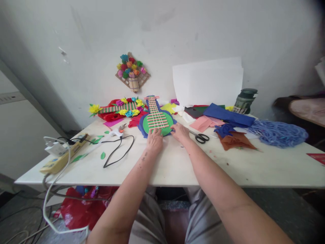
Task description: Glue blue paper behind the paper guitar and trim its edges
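Paper guitar (156, 119) under both hands' fingertips

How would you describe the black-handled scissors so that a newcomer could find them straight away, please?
Start at the white table against the grey wall and find the green and blue guitar-shaped paper craft under both hands. Just beyond the right hand lie the black-handled metal scissors, flat on bare tabletop, the only metal tool among soft coloured paper scraps.

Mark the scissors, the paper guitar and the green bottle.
scissors (202, 137): head view, on the black handles.
paper guitar (156, 122): head view, on the green round body.
green bottle (245, 100): head view, on its side wall.
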A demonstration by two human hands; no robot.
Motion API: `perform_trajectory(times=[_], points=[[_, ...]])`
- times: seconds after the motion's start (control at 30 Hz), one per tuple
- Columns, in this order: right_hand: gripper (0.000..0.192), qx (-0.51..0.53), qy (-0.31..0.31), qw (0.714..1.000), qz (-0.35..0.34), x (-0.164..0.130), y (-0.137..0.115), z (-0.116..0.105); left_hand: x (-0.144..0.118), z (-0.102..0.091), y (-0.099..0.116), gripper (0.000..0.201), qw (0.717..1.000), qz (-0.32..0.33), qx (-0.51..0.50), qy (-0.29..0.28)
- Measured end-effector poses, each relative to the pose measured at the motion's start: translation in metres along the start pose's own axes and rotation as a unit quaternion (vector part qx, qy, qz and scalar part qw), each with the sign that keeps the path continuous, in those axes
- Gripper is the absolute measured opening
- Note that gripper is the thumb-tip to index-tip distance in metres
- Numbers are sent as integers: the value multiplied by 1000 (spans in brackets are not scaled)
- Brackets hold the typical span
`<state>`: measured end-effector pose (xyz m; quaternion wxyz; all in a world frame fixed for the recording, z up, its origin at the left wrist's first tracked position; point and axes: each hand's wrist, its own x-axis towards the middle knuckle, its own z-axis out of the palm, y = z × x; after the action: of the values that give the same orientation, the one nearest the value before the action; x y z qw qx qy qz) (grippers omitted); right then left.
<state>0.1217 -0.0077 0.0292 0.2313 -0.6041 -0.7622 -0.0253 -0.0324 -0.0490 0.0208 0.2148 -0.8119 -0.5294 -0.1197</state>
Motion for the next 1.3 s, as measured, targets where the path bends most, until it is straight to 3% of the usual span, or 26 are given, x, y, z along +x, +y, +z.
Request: perform_trajectory(times=[0.13,0.4,0.57,0.77,0.9,1.1,1.3], points=[[26,-66,27,978,-194,-1,2,2,-1,0,-2,26,1000,-8,-2,0],[29,-114,15,954,-277,5,0,10,-3,0,-4,29,999,-43,-33,1],[30,-107,31,953,-283,8,0,15,-3,3,-9,31,992,-96,-74,24],[30,-86,35,963,-253,8,2,16,-6,1,-21,42,965,-212,-108,113],[42,-60,55,968,-239,8,1,16,-6,4,-29,49,950,-254,-124,136],[51,-27,87,976,-200,6,2,15,-5,13,-36,59,946,-255,-145,136],[47,-17,92,981,-172,6,3,15,-5,14,-42,52,944,-262,-151,135]])
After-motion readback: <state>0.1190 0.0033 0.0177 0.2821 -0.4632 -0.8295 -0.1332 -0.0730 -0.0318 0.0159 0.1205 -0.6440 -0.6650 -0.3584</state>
